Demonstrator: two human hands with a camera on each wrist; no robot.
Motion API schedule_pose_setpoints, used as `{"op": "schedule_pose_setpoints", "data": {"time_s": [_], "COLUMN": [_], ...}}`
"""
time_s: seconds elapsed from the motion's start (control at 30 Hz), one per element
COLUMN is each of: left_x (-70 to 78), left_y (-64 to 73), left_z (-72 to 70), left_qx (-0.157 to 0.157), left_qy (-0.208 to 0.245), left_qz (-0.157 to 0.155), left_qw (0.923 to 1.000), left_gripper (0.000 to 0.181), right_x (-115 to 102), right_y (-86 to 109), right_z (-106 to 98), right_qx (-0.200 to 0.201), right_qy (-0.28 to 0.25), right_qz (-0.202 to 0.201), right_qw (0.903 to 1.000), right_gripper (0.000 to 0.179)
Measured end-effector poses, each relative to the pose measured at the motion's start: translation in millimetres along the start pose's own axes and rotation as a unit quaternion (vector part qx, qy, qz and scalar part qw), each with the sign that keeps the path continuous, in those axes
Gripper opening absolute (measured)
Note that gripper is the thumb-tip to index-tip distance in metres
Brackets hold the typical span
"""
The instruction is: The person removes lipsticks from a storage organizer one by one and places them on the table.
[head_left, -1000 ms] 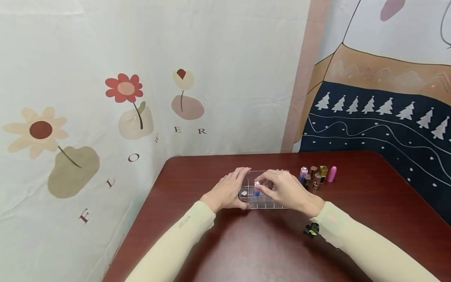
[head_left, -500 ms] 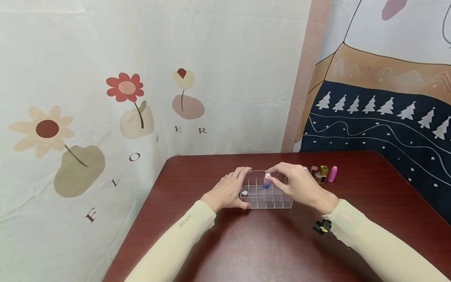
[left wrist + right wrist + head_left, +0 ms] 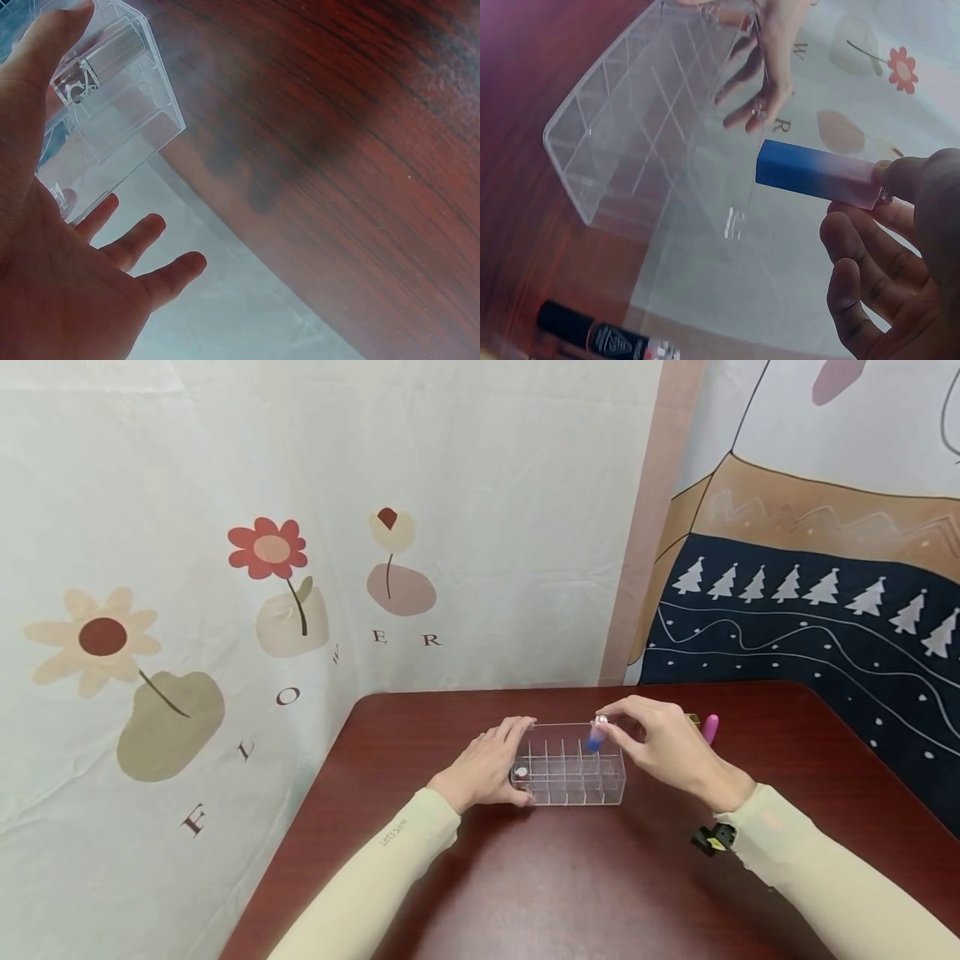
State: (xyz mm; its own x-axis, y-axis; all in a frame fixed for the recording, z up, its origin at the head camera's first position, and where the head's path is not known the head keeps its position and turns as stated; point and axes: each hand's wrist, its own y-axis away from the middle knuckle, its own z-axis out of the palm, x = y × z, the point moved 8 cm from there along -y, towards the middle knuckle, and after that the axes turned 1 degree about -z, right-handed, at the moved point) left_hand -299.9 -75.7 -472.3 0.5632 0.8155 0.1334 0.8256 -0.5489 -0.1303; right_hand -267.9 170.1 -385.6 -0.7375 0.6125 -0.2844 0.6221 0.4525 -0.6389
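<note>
At the left end of a clear divided lipstick organizer (image 3: 576,796), my left hand (image 3: 483,766) grips it, thumb at the front and fingers toward the back. In the left wrist view the thumb (image 3: 45,34) lies over the plastic rim while several fingers stretch out beyond it. My right hand (image 3: 663,745) pinches a square lipstick (image 3: 817,174) by its pink end, the blue end pointing away from the fingertips. In the head view this lipstick overlaps the organizer's back right part, tilted. Another lipstick with a pale round top (image 3: 521,772) stands in a left compartment.
A pink bullet-shaped tube (image 3: 710,729) and part of a gold one (image 3: 694,719) stand behind the right hand on the reddish-brown table (image 3: 495,877). The right wrist view shows a black lipstick (image 3: 615,339) near the organizer. Printed cloth (image 3: 487,527) hangs behind the table.
My right hand has moved right and slightly back with the lipstick, from over the organizer's left compartments to its right side. It now hides most of the standing tubes. The left hand has stayed put.
</note>
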Motion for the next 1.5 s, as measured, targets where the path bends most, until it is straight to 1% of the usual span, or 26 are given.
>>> {"op": "schedule_pose_setpoints", "data": {"time_s": [0.2, 0.43, 0.63, 0.8, 1.13, 1.37, 1.5], "left_x": [0.3, 0.2, 0.4, 0.1, 0.2, 1.4, 1.1], "left_y": [-1.2, -1.5, -0.3, -0.6, -0.9, -0.7, -1.0], "left_z": [0.3, 0.1, 1.3, 1.7, 1.2, 0.5, 1.0], "left_qx": [-0.001, -0.001, -0.003, -0.002, -0.003, -0.007, -0.009], "left_qy": [0.0, 0.003, 0.006, 0.007, 0.006, 0.006, 0.003], "left_qz": [-0.003, -0.005, -0.004, -0.002, -0.001, -0.003, -0.006], "left_qw": [1.0, 1.0, 1.0, 1.0, 1.0, 1.0, 0.9999], "left_gripper": [0.132, 0.133, 0.133, 0.134, 0.133, 0.135, 0.135], "right_x": [12.6, 35.3, 53.4, 69.3, 97.0, 111.7, 116.3], "right_y": [4.5, 14.3, 23.2, 29.5, 43.3, 53.4, 57.1], "right_z": [-17.6, -36.9, -53.1, -64.6, -81.3, -85.0, -84.9], "right_qx": [0.014, 0.011, 0.028, 0.03, 0.024, 0.009, -0.002], "right_qy": [0.019, 0.031, 0.052, 0.06, 0.072, 0.077, 0.086], "right_qz": [0.001, 0.058, 0.079, 0.101, 0.141, 0.173, 0.177], "right_qw": [0.9997, 0.9978, 0.9951, 0.9926, 0.9871, 0.982, 0.9804], "right_gripper": [0.029, 0.025, 0.022, 0.021, 0.021, 0.02, 0.018]}}
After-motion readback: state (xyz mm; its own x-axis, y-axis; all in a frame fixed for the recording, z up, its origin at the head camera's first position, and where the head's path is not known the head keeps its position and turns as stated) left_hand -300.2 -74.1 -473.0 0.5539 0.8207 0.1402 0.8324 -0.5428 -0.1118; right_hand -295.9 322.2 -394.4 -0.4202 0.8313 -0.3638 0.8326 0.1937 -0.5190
